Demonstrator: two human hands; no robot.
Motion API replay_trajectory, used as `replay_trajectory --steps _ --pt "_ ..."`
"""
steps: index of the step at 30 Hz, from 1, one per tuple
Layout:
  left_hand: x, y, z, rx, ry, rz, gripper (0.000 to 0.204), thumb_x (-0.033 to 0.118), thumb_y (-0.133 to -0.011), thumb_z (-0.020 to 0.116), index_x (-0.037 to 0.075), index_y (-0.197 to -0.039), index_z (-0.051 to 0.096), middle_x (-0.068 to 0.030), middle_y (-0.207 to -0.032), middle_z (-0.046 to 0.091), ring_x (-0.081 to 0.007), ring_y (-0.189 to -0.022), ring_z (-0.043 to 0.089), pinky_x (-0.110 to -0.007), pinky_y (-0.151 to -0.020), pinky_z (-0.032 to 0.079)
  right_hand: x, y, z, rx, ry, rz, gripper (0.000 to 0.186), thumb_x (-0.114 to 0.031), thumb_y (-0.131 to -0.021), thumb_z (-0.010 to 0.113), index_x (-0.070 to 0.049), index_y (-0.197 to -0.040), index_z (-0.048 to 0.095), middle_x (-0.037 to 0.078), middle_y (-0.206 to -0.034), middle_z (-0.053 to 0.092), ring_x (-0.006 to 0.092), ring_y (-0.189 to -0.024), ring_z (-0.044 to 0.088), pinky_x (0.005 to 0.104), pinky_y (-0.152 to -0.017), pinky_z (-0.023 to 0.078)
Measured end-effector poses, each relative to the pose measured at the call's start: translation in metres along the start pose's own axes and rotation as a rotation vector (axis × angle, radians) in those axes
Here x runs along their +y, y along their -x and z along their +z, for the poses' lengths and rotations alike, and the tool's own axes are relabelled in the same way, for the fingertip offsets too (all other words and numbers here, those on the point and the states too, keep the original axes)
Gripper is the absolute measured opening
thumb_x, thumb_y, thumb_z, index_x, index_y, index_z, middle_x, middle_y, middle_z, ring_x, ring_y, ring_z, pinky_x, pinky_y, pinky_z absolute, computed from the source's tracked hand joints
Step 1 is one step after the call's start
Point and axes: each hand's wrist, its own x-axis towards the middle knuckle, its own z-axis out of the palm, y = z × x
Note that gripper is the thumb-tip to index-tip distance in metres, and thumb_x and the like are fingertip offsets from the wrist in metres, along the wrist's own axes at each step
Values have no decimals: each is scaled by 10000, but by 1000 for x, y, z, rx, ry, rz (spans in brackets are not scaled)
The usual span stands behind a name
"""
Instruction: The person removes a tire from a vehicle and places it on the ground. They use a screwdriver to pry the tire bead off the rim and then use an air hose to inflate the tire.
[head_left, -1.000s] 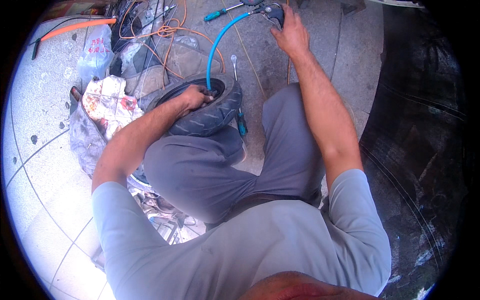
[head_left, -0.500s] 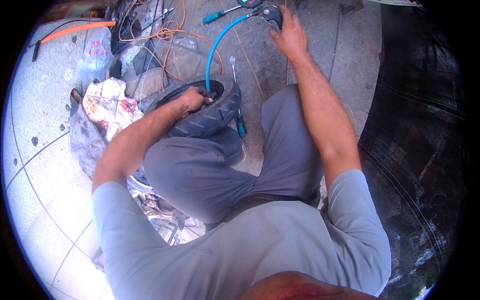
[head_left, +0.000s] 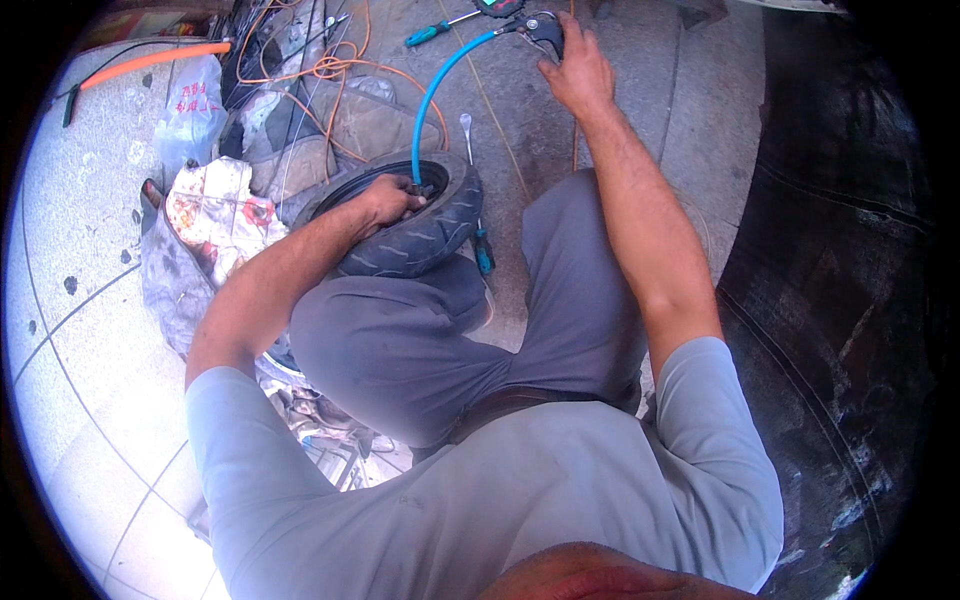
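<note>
A small black tyre (head_left: 415, 245) on a rim leans by my left knee. My left hand (head_left: 395, 200) reaches into its middle, fingers closed around the lower end of a blue air hose (head_left: 420, 118); the exact fitting there is hidden. From that point the hose arcs up to a black tyre inflator gun (head_left: 541, 30) at the far side. My right hand (head_left: 582, 78) grips the inflator gun from its right. A round dial gauge (head_left: 500, 6) shows next to the gun, cut by the picture's upper edge.
A teal-handled screwdriver (head_left: 430, 35) lies beyond the tyre. Just right of the tyre is a teal-handled tool (head_left: 483, 250) with a spoon-shaped metal tip. Orange cable (head_left: 340, 66), a plastic bag (head_left: 192, 110) and stained rags (head_left: 220, 205) crowd the left. Dark sheeting (head_left: 830, 260) hangs at right.
</note>
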Motion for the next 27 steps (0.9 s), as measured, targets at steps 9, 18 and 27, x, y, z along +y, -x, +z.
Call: replay_trajectory --steps 9,18,27 --pt "1 1 -2 -9 -10 -19 250 66 -895 754 8 -1137 728 -18 -847 673 -102 -691 557 -276 -612 442 -14 -5 -5 -124 -57 102 879 -164 -818 790 -143 -1563 324 289 -1387 521 507 -1157 603 566 -955 522" --pt "7 7 0 -11 6 -3 274 72 -905 753 -7 -1165 714 -28 -861 673 -103 -686 556 -277 -620 446 -12 -5 -3 -104 -41 68 869 -184 -830 783 -121 -1562 318 289 -1415 504 509 -1184 588 562 -979 513" --pt "0 2 -2 -7 28 9 214 59 -880 764 -5 -1082 729 -31 -842 677 -113 -677 568 -291 -611 457 -24 0 -10 -76 -134 8 1052 -289 -736 893 -146 -1578 280 263 -1436 486 483 -1260 552 540 -1006 507"
